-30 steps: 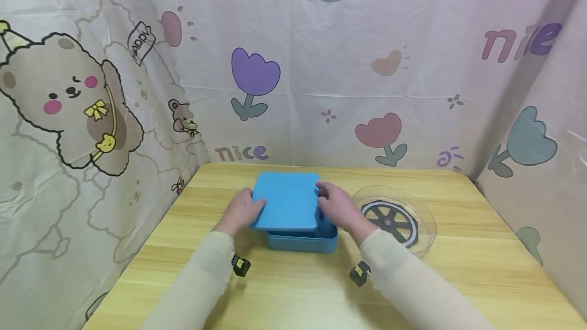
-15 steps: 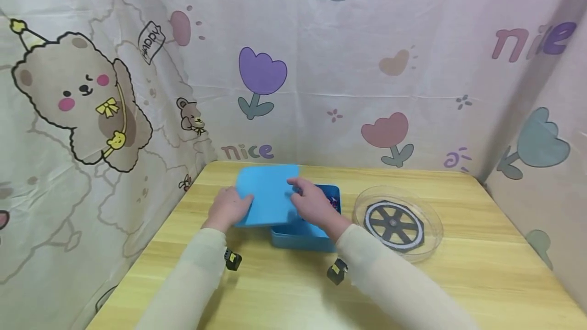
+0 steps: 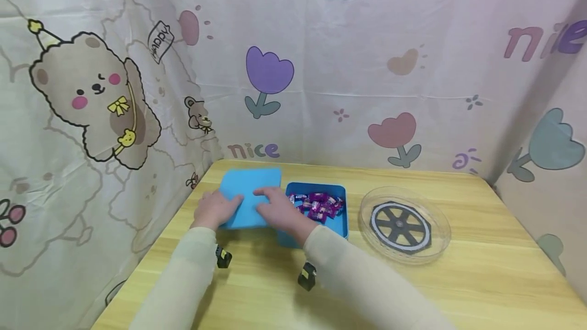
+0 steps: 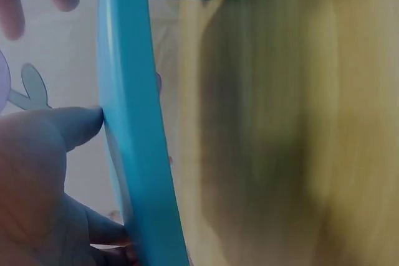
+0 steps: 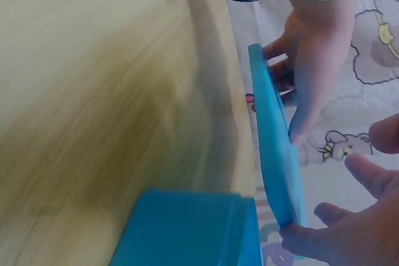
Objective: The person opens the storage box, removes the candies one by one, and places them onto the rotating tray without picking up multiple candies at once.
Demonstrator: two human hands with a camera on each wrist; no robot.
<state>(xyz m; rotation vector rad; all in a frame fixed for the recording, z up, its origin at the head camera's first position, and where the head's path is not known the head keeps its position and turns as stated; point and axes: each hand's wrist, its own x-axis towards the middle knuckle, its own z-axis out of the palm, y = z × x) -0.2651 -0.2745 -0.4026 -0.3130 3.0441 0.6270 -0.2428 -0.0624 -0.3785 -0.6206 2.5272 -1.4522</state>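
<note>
As fingers (image 4: 103,228) grip, the lid (image 3: 249,182) looks blue; squarish.

The flat, square, sky-blue plastic lid (image 3: 249,183) is now over to the left of the open-topped rectangular blue plastic box (image 3: 337,225) (a second ago it hid most of the inside), and the bare left hand (image 3: 214,210) and bare right hand (image 3: 281,213) have shifted left too. Now the whole purple-wrapped pile of little pieces (image 3: 319,204) mostly shows.
</note>
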